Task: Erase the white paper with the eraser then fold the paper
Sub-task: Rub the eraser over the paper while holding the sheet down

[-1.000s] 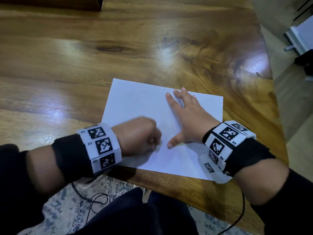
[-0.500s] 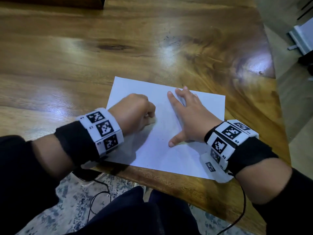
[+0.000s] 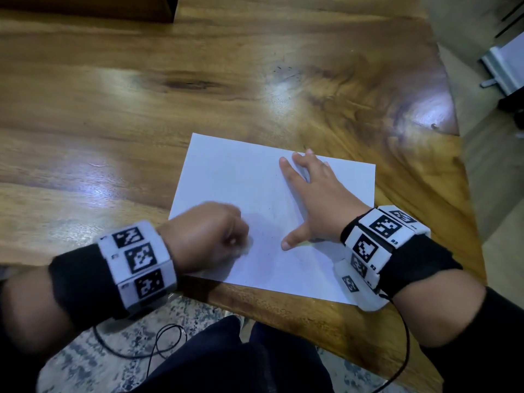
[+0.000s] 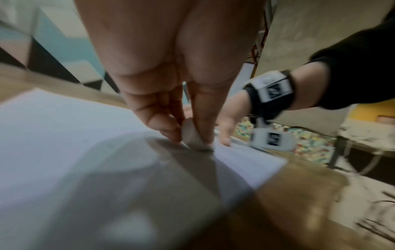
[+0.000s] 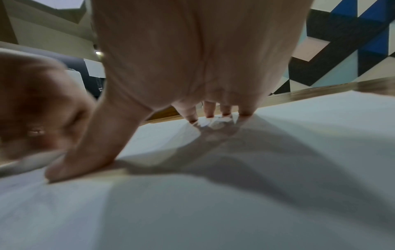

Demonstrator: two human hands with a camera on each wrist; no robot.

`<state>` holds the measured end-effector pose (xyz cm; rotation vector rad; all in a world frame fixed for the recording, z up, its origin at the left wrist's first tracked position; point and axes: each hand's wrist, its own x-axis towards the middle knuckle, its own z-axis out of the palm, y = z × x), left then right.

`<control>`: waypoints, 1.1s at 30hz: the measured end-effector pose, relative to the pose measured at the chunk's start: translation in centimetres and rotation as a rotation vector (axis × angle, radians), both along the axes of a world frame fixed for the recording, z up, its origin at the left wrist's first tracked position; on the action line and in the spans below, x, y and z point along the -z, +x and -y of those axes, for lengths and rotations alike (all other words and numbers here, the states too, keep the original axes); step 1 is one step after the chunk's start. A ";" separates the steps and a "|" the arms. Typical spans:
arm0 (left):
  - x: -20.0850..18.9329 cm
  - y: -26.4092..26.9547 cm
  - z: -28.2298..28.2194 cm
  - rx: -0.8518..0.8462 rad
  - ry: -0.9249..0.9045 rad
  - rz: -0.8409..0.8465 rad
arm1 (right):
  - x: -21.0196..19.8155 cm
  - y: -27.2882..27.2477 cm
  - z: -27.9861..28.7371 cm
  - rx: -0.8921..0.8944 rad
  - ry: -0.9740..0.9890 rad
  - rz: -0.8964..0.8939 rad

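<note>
A white paper [image 3: 241,177] lies flat near the front edge of the wooden table [image 3: 141,109]. My left hand [image 3: 215,236] is curled over its near left part and pinches a small white eraser [image 4: 190,133] between thumb and fingers, with the eraser's tip on the sheet [image 4: 64,135]. In the head view the eraser is mostly hidden by the blurred fist. My right hand [image 3: 314,194] lies flat on the right half of the paper, fingers spread and straight, thumb out to the left. The right wrist view shows its fingertips [image 5: 213,113] and thumb pressing on the sheet [image 5: 213,203].
The table's front edge [image 3: 283,307] runs just below the paper, with my dark trousers and a patterned rug under it. The table's right corner [image 3: 442,117] is close to the paper. A dark box [image 3: 85,7] stands at the far back left. A black cable [image 3: 158,344] hangs below.
My left hand with the eraser went up the sheet, then back down toward me to the near left part of the paper. The right hand has stayed pressing on the paper.
</note>
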<state>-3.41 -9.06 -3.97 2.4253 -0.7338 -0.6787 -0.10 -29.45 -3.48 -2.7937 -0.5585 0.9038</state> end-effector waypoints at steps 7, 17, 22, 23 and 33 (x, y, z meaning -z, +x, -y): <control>-0.2 3.2 2.1 -0.068 0.061 0.122 | 0.1 0.0 -0.1 -0.010 -0.018 0.005; 0.3 1.3 2.8 0.080 0.016 0.010 | 0.2 0.0 0.0 -0.003 -0.012 0.011; 1.2 -0.3 2.5 0.105 -0.062 0.068 | 0.1 0.0 0.0 -0.016 -0.013 0.019; 1.3 -1.3 2.2 0.129 -0.062 0.033 | 0.0 0.0 0.0 -0.014 -0.012 0.020; 0.9 0.7 3.2 0.103 -0.074 0.104 | -0.1 0.0 -0.1 -0.011 0.000 0.014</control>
